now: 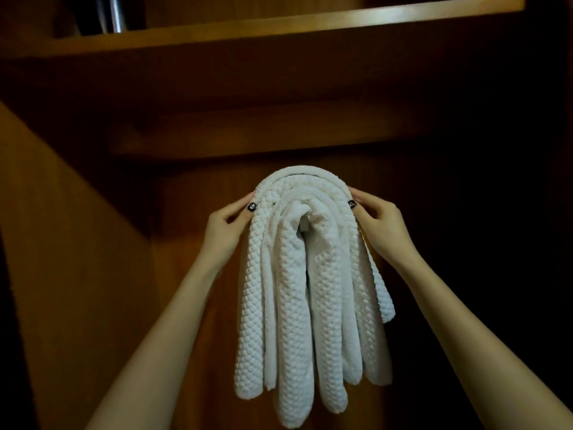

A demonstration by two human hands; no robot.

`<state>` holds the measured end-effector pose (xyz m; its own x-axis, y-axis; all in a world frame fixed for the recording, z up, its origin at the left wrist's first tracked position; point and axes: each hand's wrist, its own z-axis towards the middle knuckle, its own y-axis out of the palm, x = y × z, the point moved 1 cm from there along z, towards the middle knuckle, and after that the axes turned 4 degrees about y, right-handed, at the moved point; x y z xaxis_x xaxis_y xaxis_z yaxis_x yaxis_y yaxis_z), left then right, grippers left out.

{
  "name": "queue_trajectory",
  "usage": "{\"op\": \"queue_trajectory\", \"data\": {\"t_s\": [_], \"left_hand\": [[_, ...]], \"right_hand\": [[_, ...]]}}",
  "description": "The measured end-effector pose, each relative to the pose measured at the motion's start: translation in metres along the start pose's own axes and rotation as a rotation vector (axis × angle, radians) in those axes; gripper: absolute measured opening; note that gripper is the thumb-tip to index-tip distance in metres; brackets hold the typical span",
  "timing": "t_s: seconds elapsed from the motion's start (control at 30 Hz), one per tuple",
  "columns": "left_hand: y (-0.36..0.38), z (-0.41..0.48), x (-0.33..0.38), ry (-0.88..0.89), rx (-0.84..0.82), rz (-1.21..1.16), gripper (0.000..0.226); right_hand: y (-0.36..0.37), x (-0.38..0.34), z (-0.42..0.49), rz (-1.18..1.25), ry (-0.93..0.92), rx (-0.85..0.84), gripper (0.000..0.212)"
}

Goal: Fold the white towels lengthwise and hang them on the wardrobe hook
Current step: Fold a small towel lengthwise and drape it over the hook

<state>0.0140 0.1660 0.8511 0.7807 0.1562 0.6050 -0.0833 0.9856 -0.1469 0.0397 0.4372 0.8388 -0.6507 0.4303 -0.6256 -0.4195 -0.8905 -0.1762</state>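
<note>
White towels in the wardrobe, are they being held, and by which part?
Left hand and right hand pinch the white textured towels at opposite sides, below the top bend.

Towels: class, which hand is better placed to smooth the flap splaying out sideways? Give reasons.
Probably the right hand: it grips the towels above that flap; the left hand would have to cross.

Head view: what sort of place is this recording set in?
Probably the inside of a wooden wardrobe: a wood shelf overhead, a brown side panel on the left, and folded white towels hanging against the back panel.
</note>
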Motion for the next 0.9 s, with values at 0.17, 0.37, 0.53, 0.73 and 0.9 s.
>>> {"op": "queue_trajectory", "data": {"t_s": [0.17, 0.37, 0.53, 0.73, 0.9], "left_hand": [[0.000, -0.008, 0.021, 0.008, -0.028, 0.142, 0.035], [0.003, -0.045, 0.049, 0.065, 0.100, 0.411, 0.034], [0.015, -0.137, 0.052, 0.130, 0.033, 0.658, 0.039], [0.029, -0.318, 0.035, -0.041, -0.216, 0.942, 0.046], [0.020, -0.478, 0.024, -0.266, -0.426, 1.009, 0.048]], "right_hand": [[-0.007, -0.008, -0.011, -0.063, 0.050, -0.006, 0.035], [-0.028, -0.024, -0.056, -0.185, 0.058, 0.106, 0.037], [-0.027, -0.027, -0.151, -0.295, 0.054, -0.033, 0.041], [0.006, -0.006, -0.306, -0.493, 0.206, -0.409, 0.048], [0.034, 0.006, -0.449, -0.576, 0.364, -0.719, 0.053]]}}
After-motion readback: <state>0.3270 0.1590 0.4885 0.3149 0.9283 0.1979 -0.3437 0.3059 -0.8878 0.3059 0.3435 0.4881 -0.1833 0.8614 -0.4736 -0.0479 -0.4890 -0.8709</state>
